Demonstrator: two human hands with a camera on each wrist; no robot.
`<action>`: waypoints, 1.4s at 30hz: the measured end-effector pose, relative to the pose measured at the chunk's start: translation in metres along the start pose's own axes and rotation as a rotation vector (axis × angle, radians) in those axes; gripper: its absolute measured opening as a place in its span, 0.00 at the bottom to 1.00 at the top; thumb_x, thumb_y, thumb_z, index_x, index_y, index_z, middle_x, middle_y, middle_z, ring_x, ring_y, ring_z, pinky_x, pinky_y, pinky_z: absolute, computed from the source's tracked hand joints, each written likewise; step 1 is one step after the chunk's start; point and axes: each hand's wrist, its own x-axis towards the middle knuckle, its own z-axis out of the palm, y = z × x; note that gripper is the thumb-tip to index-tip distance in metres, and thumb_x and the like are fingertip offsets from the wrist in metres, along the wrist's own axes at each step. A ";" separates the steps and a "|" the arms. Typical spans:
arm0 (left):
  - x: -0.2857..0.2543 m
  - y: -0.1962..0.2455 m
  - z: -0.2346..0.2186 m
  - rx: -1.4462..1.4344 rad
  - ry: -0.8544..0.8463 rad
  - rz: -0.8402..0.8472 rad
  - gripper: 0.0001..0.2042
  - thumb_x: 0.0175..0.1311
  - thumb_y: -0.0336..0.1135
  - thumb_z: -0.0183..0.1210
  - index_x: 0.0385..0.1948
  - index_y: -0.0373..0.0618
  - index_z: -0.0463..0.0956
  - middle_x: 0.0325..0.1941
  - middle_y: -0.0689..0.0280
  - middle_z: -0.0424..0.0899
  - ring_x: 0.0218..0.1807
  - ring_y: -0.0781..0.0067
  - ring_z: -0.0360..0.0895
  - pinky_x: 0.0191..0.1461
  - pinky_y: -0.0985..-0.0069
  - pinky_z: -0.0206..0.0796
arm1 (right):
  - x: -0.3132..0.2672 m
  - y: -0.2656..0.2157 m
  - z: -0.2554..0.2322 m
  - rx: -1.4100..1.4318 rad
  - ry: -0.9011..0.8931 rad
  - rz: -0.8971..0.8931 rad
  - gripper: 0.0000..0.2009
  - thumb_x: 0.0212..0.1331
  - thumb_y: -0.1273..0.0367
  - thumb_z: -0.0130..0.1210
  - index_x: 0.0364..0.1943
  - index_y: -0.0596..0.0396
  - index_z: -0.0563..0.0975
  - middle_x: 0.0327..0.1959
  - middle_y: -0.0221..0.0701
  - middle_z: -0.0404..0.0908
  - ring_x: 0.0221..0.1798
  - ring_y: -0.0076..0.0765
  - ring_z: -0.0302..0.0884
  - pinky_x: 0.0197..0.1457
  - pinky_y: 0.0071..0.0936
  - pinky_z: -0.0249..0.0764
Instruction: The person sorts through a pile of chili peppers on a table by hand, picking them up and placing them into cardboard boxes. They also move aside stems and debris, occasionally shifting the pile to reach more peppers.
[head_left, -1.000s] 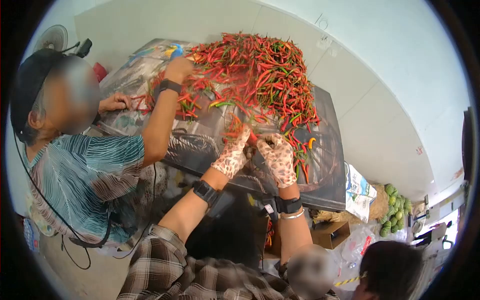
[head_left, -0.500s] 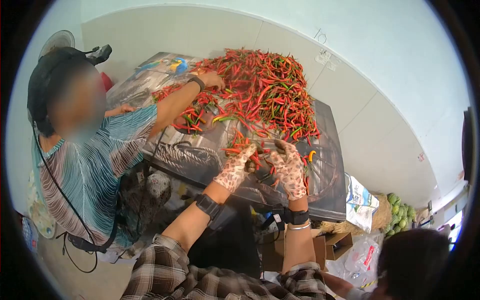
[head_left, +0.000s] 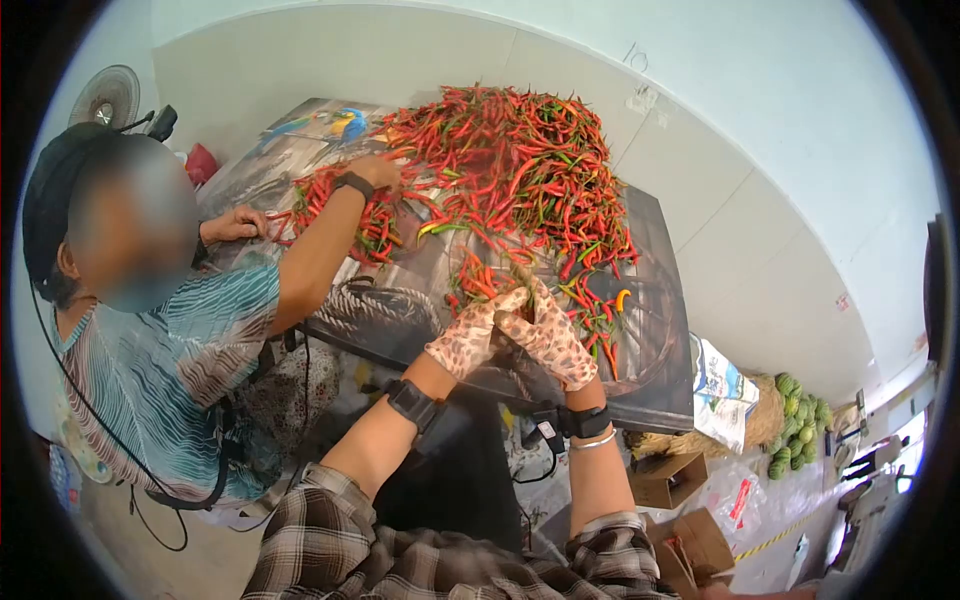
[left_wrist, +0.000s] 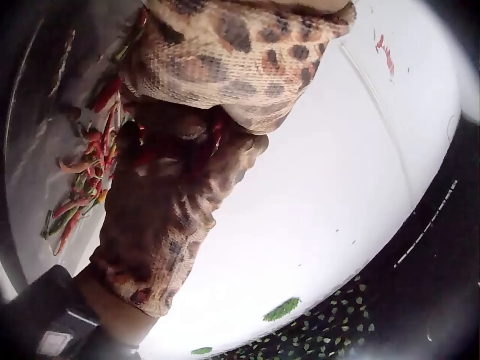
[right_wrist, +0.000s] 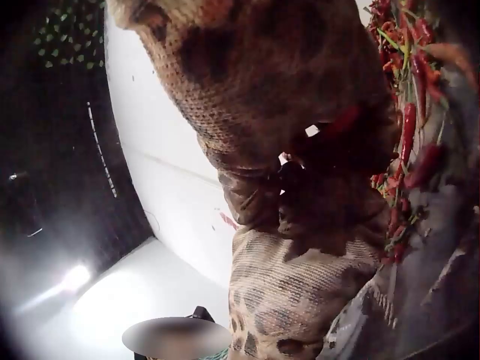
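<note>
Both hands wear leopard-print knit gloves and meet over the near part of the table. My left hand grips some red chili peppers, mostly hidden between the gloves in the left wrist view. The right hand comes against it from the right, fingers curled at the same chili peppers, with a dark red one in the gap in the right wrist view. Just beyond the left fingers lies a small bunch of chili peppers. Several loose ones lie beyond the right hand.
A big heap of red and green chili peppers covers the far side of the dark printed table. Another person at the left reaches into a smaller heap. A white sack, cardboard box and watermelons are at the right.
My hands were slightly apart half a second ago and have come together. The other person's arm reached to the big heap, then drew back left. The dark-haired head at lower right has gone from view.
</note>
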 end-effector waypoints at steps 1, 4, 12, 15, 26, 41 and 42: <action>0.003 -0.001 0.002 0.003 -0.001 -0.003 0.23 0.65 0.24 0.49 0.63 0.40 0.62 0.63 0.58 0.70 0.62 0.67 0.69 0.63 0.75 0.64 | 0.001 0.005 -0.001 0.004 0.001 0.000 0.36 0.56 0.61 0.61 0.67 0.57 0.59 0.50 0.30 0.72 0.49 0.22 0.67 0.53 0.23 0.68; 0.011 0.018 0.007 -0.895 0.254 -0.588 0.24 0.63 0.23 0.49 0.63 0.39 0.61 0.61 0.60 0.72 0.55 0.65 0.75 0.57 0.72 0.69 | 0.003 0.000 -0.004 -0.220 0.001 -0.053 0.32 0.55 0.65 0.59 0.64 0.56 0.62 0.46 0.30 0.74 0.47 0.22 0.69 0.52 0.24 0.69; 0.009 0.047 0.008 0.007 -0.124 -0.379 0.33 0.55 0.21 0.57 0.66 0.45 0.57 0.59 0.54 0.72 0.58 0.59 0.72 0.59 0.69 0.67 | -0.008 0.016 -0.007 -0.493 0.298 -0.035 0.21 0.50 0.69 0.59 0.50 0.59 0.73 0.39 0.41 0.79 0.40 0.42 0.78 0.44 0.34 0.74; 0.010 0.013 0.014 0.010 -0.115 -0.438 0.28 0.61 0.31 0.58 0.64 0.46 0.59 0.46 0.58 0.79 0.44 0.66 0.78 0.47 0.72 0.72 | -0.007 0.041 -0.013 -0.300 0.434 -0.128 0.14 0.51 0.72 0.58 0.43 0.59 0.75 0.33 0.38 0.79 0.32 0.38 0.77 0.37 0.30 0.73; -0.012 0.017 -0.024 0.178 0.428 -0.020 0.22 0.66 0.38 0.55 0.59 0.38 0.65 0.57 0.59 0.73 0.57 0.69 0.71 0.60 0.73 0.63 | -0.065 0.012 -0.057 0.316 0.909 0.107 0.09 0.56 0.73 0.58 0.40 0.59 0.77 0.29 0.26 0.79 0.27 0.22 0.73 0.30 0.21 0.70; 0.058 -0.038 0.011 1.104 0.182 -0.269 0.40 0.62 0.60 0.46 0.67 0.37 0.51 0.72 0.47 0.50 0.74 0.51 0.45 0.75 0.60 0.33 | -0.134 0.049 -0.088 0.390 1.107 0.059 0.07 0.56 0.74 0.58 0.38 0.58 0.77 0.25 0.23 0.76 0.21 0.17 0.67 0.24 0.17 0.63; 0.062 -0.040 0.021 1.092 0.173 -0.241 0.40 0.62 0.61 0.46 0.67 0.36 0.52 0.71 0.48 0.51 0.74 0.51 0.46 0.75 0.59 0.32 | -0.134 0.044 -0.086 0.386 1.106 0.058 0.07 0.56 0.74 0.58 0.38 0.58 0.77 0.24 0.23 0.75 0.21 0.17 0.67 0.24 0.17 0.63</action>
